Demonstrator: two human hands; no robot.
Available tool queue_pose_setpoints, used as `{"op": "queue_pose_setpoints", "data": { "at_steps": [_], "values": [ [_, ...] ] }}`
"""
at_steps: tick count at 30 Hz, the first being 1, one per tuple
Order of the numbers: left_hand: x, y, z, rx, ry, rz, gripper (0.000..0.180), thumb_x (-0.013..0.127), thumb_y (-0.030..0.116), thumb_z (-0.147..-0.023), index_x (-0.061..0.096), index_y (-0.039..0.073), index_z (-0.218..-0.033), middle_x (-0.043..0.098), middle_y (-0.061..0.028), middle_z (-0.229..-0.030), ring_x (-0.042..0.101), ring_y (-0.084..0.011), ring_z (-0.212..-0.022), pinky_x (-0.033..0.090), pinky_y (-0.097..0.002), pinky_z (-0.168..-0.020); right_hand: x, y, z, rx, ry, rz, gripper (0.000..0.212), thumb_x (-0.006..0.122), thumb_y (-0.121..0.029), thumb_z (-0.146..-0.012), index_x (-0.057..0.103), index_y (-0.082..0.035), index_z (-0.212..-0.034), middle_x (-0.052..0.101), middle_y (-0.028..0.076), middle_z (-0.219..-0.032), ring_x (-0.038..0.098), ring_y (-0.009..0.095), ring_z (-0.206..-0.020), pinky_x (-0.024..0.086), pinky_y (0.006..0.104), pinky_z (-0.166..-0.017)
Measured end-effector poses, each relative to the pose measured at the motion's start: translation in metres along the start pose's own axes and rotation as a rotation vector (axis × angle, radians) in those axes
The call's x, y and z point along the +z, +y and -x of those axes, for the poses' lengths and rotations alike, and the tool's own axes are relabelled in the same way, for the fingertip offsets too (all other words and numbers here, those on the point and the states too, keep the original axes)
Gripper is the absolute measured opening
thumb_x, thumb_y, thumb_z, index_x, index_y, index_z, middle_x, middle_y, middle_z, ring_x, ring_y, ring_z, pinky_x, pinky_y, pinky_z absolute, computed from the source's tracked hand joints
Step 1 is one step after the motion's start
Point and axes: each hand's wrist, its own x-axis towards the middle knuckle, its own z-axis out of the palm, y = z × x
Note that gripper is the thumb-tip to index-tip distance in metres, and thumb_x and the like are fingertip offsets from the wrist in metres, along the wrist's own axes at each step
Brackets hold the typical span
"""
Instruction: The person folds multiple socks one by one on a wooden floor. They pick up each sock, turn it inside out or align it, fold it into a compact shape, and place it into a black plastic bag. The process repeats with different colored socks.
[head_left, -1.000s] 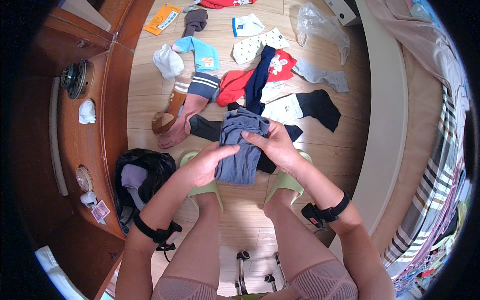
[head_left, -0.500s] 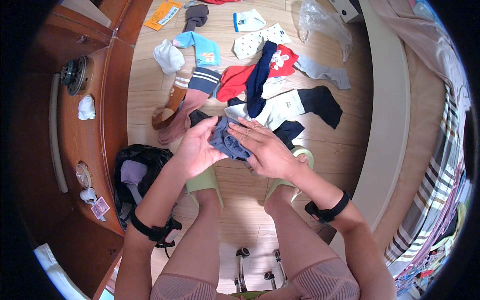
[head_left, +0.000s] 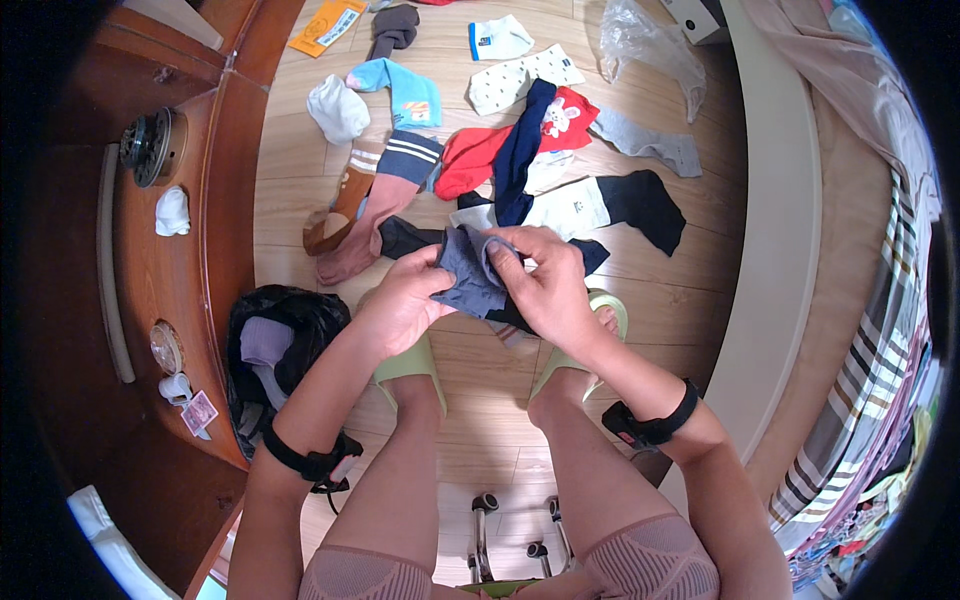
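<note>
A grey-blue sock (head_left: 466, 280), partly folded, hangs between my hands above the floor. My left hand (head_left: 398, 302) pinches its left side with thumb and fingers. On the other side my right hand (head_left: 548, 285) grips the sock's upper right edge, thumb over a turned fold. Below and behind lie a black sock (head_left: 405, 237), a pink sock with a dark blue striped cuff (head_left: 385, 195) and a brown sock (head_left: 340, 215). Farther off are a navy sock (head_left: 524, 150), a red sock (head_left: 470, 160), a white sock with black ends (head_left: 570, 212) and a light blue sock (head_left: 405, 95).
A black plastic bag (head_left: 310, 315) holding a lilac sock (head_left: 267, 342) stands at the left by a wooden cabinet (head_left: 228, 200). A clear plastic bag (head_left: 650, 50) lies at the far right. My green slippers (head_left: 408, 362) and wheeled chair legs (head_left: 483, 530) are nearby.
The grey-blue sock was bunched with my right fingers flat over it. My right hand has since curled around its edge, and the sock is more spread out.
</note>
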Motion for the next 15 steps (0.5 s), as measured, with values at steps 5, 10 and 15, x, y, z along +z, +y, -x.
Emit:
{"op": "queue_pose_setpoints", "data": {
  "at_steps": [5,10,15],
  "values": [
    [0.024,0.003,0.004,0.082,0.120,-0.189,0.037,0.052,-0.002,-0.090,0.053,-0.001,-0.127,0.063,-0.0090,-0.117,0.064,-0.0199,-0.108,0.051,-0.0404,-0.100,0.006,-0.006,0.002,-0.067,0.020,-0.065,0.020,0.066,-0.004,-0.086,0.072,0.001,-0.105,0.063,0.017,-0.087,0.063,0.031,-0.077,0.051,0.0372,-0.071],
    [0.009,0.003,-0.001,0.099,-0.002,-0.096,0.032,0.058,0.003,-0.093,0.055,-0.001,-0.125,0.064,-0.0081,-0.116,0.064,-0.0167,-0.106,0.050,-0.0355,-0.098,0.014,-0.001,0.002,0.037,-0.005,0.013,0.024,0.069,-0.004,-0.084,0.068,0.002,-0.107,0.063,0.018,-0.087,0.065,0.028,-0.072,0.052,0.0364,-0.066],
    [0.028,0.000,0.003,0.152,0.104,-0.173,0.027,0.060,0.002,-0.093,0.056,-0.002,-0.119,0.065,-0.0072,-0.108,0.065,-0.0136,-0.099,0.053,-0.0272,-0.087,0.018,0.008,-0.002,0.075,0.059,-0.142,0.024,0.072,0.000,-0.079,0.066,0.005,-0.102,0.065,0.014,-0.084,0.067,0.019,-0.070,0.055,0.0292,-0.064]
  ]
}}
